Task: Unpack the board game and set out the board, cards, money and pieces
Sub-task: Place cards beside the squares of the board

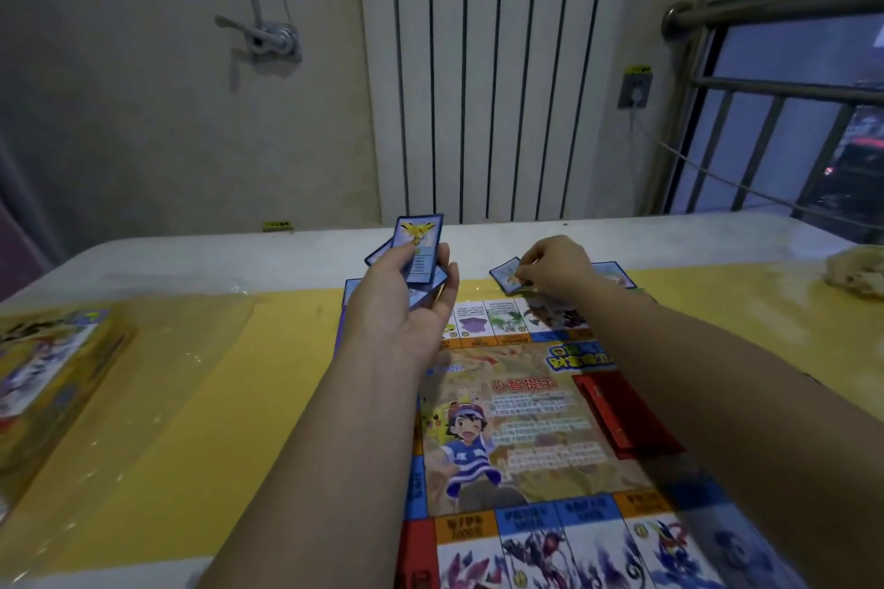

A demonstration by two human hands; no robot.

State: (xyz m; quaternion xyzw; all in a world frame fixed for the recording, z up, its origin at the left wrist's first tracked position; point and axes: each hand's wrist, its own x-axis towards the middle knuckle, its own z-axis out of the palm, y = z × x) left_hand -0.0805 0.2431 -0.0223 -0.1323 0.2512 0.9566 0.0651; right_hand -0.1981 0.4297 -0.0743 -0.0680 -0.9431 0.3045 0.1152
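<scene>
The game board [521, 426] lies unfolded on the yellow table cover, with cartoon art in its middle and a red card slot [622, 416] printed at the right. My left hand [406, 301] holds a fanned stack of blue-bordered cards [417, 249] above the board's far left corner. My right hand [557, 268] pinches a single blue-bordered card [508, 275] low over the table just beyond the board's far edge. Another card [617, 275] lies flat to the right of that hand, partly hidden by it. A further card [351, 292] peeks out under my left wrist.
The game box [43, 363] sits at the left under a clear plastic sheet [167, 349]. A crumpled pale object [856, 270] lies at the far right of the white table [239, 254]. A radiator [488, 72] and a barred window [789, 120] stand behind.
</scene>
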